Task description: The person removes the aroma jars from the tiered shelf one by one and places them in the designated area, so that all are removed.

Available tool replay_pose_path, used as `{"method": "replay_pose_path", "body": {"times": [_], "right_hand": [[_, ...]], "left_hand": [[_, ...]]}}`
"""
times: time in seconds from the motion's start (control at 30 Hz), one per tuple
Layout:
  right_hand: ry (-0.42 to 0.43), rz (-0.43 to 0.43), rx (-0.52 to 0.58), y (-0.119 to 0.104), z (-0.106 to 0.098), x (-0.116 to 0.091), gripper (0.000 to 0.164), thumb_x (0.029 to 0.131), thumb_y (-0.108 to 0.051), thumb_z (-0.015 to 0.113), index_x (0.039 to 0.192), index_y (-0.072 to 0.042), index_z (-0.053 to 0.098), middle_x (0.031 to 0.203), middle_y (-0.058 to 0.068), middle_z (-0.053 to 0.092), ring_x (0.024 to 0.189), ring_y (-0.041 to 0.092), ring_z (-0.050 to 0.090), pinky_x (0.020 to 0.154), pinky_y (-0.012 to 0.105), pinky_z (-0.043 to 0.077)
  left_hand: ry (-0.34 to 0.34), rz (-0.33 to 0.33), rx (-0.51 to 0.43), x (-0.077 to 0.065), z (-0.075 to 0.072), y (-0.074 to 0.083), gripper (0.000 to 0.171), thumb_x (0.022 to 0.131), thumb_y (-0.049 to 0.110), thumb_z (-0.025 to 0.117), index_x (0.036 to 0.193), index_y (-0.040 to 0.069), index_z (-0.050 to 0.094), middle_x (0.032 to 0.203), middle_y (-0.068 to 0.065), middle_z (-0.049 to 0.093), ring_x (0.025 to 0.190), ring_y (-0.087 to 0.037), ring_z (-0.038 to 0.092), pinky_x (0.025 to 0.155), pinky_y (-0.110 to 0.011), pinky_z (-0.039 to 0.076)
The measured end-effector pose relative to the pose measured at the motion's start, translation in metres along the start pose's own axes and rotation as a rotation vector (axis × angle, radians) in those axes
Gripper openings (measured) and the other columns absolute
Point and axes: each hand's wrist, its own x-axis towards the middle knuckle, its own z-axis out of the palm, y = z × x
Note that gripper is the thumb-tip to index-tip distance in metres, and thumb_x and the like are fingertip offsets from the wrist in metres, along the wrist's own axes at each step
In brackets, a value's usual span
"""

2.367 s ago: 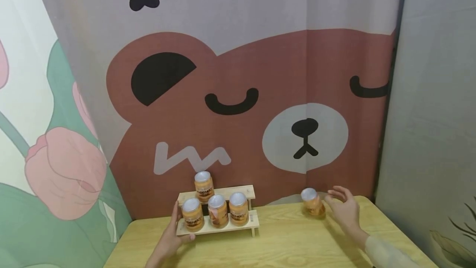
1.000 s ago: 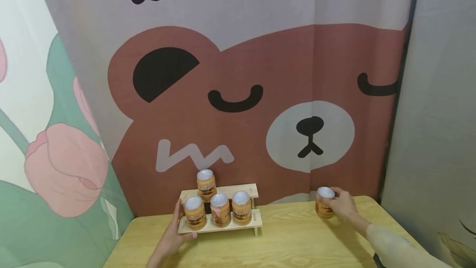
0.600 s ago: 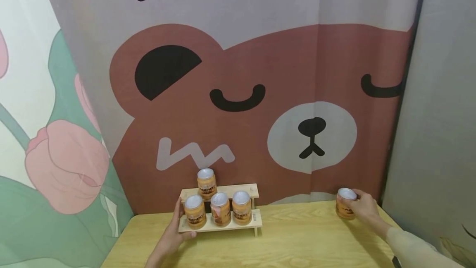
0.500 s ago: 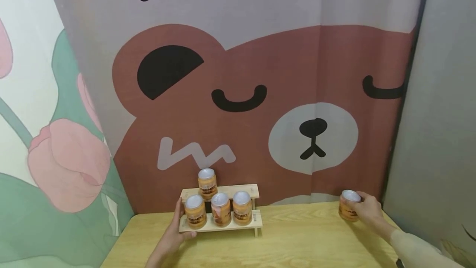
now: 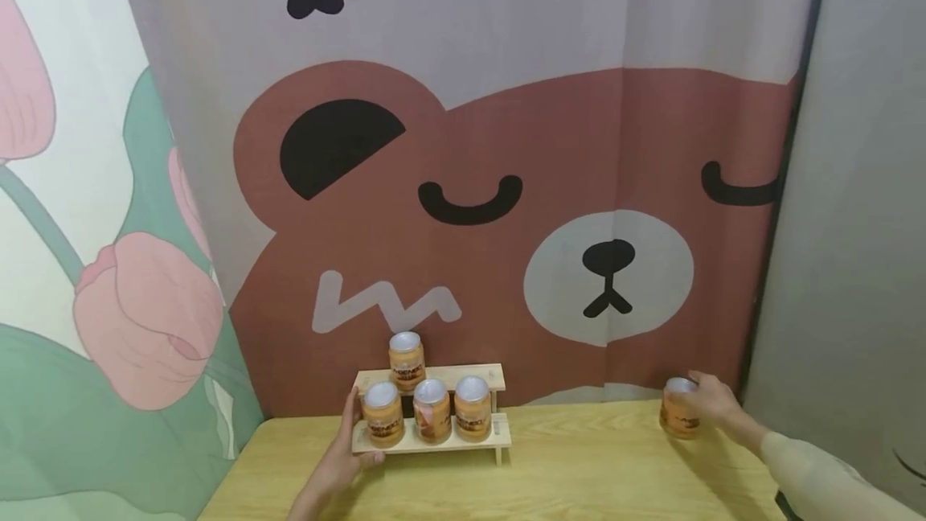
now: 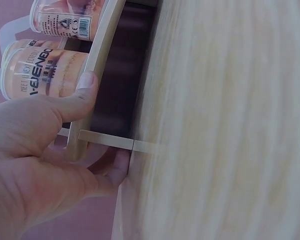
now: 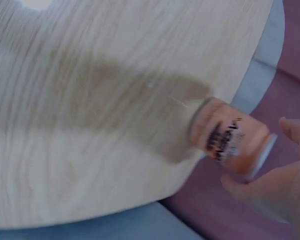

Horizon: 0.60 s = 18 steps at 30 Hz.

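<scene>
A small two-tier wooden rack (image 5: 466, 445) stands on the table, its left end gripped by my left hand (image 5: 340, 457). In the left wrist view the thumb (image 6: 85, 90) presses on the lower shelf's front edge, with the fingers curled behind its end. Three orange cans (image 5: 432, 412) with silver lids stand in a row on the lower tier; one more can (image 5: 407, 362) stands on the upper tier. Farther right, a separate orange can (image 5: 680, 416) is upright on the table. Beside it is my right hand (image 5: 716, 404), its thumb and fingers spread around the lid end.
The light wooden table (image 5: 564, 481) has a rounded right corner. Behind it hangs a curtain (image 5: 477, 280) with a bear print, a tulip print (image 5: 145, 320) to the left and a grey panel (image 5: 854, 264) on the right.
My right hand has taken hold of the separate can, moved it right along the table, and now its fingers have loosened around it. My left hand has stayed on the rack.
</scene>
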Motion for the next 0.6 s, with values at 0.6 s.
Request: {"method": "replay_pose_path", "body": {"times": [0.6], "right_hand": [[0.059, -0.199, 0.059, -0.104, 0.019, -0.009, 0.043, 0.098, -0.012, 0.064, 0.133, 0.012, 0.055, 0.130, 0.033, 0.057, 0.107, 0.044, 0.062, 0.080, 0.053, 0.055]], "left_hand": [[0.012, 0.154, -0.006, -0.004, 0.002, -0.005, 0.129, 0.077, 0.002, 0.086, 0.163, 0.014, -0.009, 0.151, -0.047, 0.019, 0.139, -0.063, 0.018, 0.106, -0.076, 0.013]]}}
